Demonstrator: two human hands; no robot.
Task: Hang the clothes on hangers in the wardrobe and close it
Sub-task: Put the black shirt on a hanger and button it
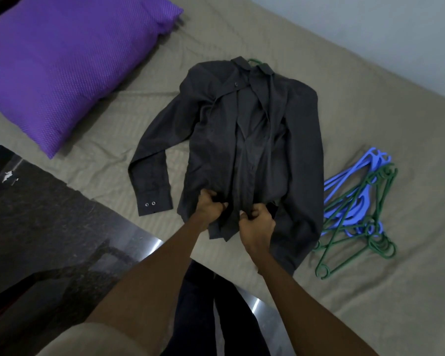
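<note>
A dark grey long-sleeved shirt lies flat on the bed, front up, collar pointing away from me. A green hanger hook sticks out of the collar; the rest of that hanger is hidden inside the shirt. My left hand pinches the left front panel near the hem. My right hand pinches the right front edge beside it. Both hands sit close together at the shirt's lower opening. The wardrobe is not in view.
A pile of several blue and green hangers lies on the bed right of the shirt. A purple pillow sits at the upper left. The olive bedsheet covers the bed; its edge and a dark polished floor run at the lower left.
</note>
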